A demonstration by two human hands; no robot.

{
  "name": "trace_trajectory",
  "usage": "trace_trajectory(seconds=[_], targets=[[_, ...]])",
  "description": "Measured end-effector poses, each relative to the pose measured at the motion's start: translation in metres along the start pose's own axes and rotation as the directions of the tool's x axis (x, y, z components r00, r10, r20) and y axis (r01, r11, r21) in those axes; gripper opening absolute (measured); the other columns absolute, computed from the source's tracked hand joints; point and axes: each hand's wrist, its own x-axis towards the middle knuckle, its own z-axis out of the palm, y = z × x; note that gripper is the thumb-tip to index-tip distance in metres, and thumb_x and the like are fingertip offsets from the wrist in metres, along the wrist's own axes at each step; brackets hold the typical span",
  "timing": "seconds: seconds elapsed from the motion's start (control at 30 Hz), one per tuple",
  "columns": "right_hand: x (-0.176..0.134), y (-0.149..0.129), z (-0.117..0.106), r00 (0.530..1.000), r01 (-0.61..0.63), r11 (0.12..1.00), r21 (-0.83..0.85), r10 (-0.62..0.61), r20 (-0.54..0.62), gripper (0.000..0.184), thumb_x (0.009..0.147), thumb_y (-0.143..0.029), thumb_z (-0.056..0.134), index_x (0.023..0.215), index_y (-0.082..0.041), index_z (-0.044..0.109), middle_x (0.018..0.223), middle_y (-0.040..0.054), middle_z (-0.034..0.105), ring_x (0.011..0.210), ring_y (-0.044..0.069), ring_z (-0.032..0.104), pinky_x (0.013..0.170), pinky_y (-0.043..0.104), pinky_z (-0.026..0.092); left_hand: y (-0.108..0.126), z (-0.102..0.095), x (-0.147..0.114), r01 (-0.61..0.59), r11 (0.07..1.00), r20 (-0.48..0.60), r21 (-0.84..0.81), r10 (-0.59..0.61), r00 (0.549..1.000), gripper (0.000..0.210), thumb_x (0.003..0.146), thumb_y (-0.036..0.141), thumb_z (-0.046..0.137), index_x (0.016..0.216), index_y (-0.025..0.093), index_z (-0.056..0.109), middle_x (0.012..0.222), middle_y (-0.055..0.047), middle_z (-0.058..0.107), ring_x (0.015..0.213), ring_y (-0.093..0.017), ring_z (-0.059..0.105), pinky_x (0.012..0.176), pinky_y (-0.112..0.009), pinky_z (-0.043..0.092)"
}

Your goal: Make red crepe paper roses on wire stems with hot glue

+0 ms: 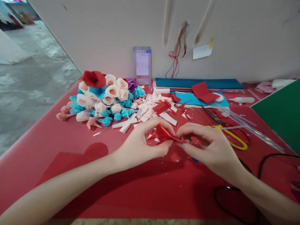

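Between my two hands is a small piece of red crepe paper [163, 133], bent and slightly cupped. My left hand [142, 142] pinches its left side between thumb and fingers. On the other side, my right hand [208, 145] pinches the paper's right end, its fingertips close to those of the left. Just beyond the hands lies a heap of white and red paper scraps [150, 107]. To the left of it are finished-looking paper flowers [110, 93] in white, blue, pink and red. Red paper with a rounded piece [96, 151] lies beside my left forearm.
Scissors with yellow handles [239, 144] lie right of my right hand, near clear plastic strips [260, 136]. A glue bottle [242, 100], folded red paper [205, 92] and blue sheets [199, 83] sit farther back. A phone [142, 65] leans on the wall. Black cable [260, 168] runs at right.
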Motion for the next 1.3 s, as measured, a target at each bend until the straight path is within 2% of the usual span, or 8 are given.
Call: trace_trajectory(seconds=[0.13, 0.33, 0.53, 0.63, 0.77, 1.07, 1.3], targets=[[-0.0003, -0.0010, -0.0001, 1.000, -0.006, 1.000, 0.004, 0.007, -0.008, 0.015, 0.068, -0.005, 0.053, 0.073, -0.019, 0.056, 0.072, -0.0025, 0.058, 0.061, 0.008, 0.049, 0.055, 0.018, 0.041, 0.0013, -0.0005, -0.0006, 0.010, 1.000, 0.001, 0.003, -0.010, 1.000, 0.019, 0.069, 0.002, 0.054, 0.082, 0.017, 0.054, 0.082, 0.001, 0.057, 0.080, -0.011, 0.053, 0.076, -0.022, 0.044], [-0.0002, 0.0014, 0.0006, 0.998, -0.041, 0.999, 0.007, 0.041, 0.045, 0.018, 0.067, -0.005, 0.051, 0.075, -0.020, 0.058, 0.075, -0.0026, 0.059, 0.068, 0.009, 0.052, 0.056, 0.017, 0.041, 0.0010, -0.0010, -0.0014, 0.018, 1.000, 0.013, 0.019, -0.018, 1.000, 0.023, 0.067, -0.001, 0.053, 0.082, 0.017, 0.054, 0.083, 0.001, 0.056, 0.081, -0.011, 0.053, 0.076, -0.022, 0.043], [-0.0010, -0.0017, -0.0008, 1.000, -0.017, 1.000, -0.026, 0.018, 0.014, 0.018, 0.064, -0.003, 0.052, 0.072, -0.019, 0.058, 0.070, -0.0033, 0.058, 0.058, 0.007, 0.047, 0.053, 0.016, 0.041, 0.0014, -0.0010, -0.0010, 0.017, 0.998, 0.020, 0.059, -0.018, 1.000, 0.020, 0.067, 0.001, 0.055, 0.080, 0.017, 0.055, 0.082, 0.000, 0.057, 0.080, -0.012, 0.053, 0.075, -0.024, 0.043], [-0.0020, -0.0037, -0.0015, 1.000, 0.029, 0.996, -0.079, -0.029, -0.008, 0.018, 0.063, -0.003, 0.055, 0.071, -0.019, 0.057, 0.068, -0.0039, 0.057, 0.056, 0.006, 0.046, 0.053, 0.016, 0.040, 0.0013, -0.0016, 0.0001, 0.002, 0.996, 0.012, 0.086, -0.003, 1.000, 0.019, 0.067, 0.003, 0.056, 0.079, 0.017, 0.056, 0.081, 0.000, 0.058, 0.079, -0.012, 0.054, 0.075, -0.024, 0.043], [-0.0039, -0.0031, -0.0003, 0.984, 0.142, 0.969, -0.203, -0.160, -0.077, 0.010, 0.069, -0.010, 0.060, 0.071, -0.018, 0.056, 0.068, -0.0028, 0.058, 0.057, 0.007, 0.050, 0.054, 0.017, 0.042, 0.0008, -0.0030, 0.0004, -0.003, 0.992, -0.014, 0.123, 0.005, 1.000, 0.018, 0.070, 0.010, 0.060, 0.086, 0.017, 0.057, 0.086, -0.002, 0.060, 0.082, -0.014, 0.055, 0.078, -0.026, 0.044], [-0.0052, 0.0013, 0.0034, 0.896, 0.343, 0.821, -0.456, -0.431, -0.103, 0.008, 0.072, -0.011, 0.060, 0.077, -0.016, 0.057, 0.074, 0.0010, 0.061, 0.068, 0.009, 0.055, 0.063, 0.019, 0.046, 0.0036, -0.0070, 0.0008, -0.076, 0.944, 0.035, 0.320, 0.069, 0.997, 0.022, 0.069, 0.010, 0.059, 0.089, 0.018, 0.058, 0.086, -0.003, 0.061, 0.086, -0.016, 0.055, 0.081, -0.030, 0.043], [-0.0067, 0.0004, 0.0027, 0.888, 0.344, 0.805, -0.484, -0.446, -0.110, 0.007, 0.073, -0.012, 0.057, 0.077, -0.018, 0.057, 0.076, 0.0022, 0.063, 0.070, 0.012, 0.058, 0.064, 0.023, 0.049, 0.0065, -0.0087, 0.0022, -0.075, 0.946, 0.037, 0.315, 0.067, 0.997, 0.022, 0.068, 0.012, 0.061, 0.089, 0.017, 0.059, 0.086, -0.003, 0.061, 0.084, -0.016, 0.056, 0.076, -0.028, 0.046]])
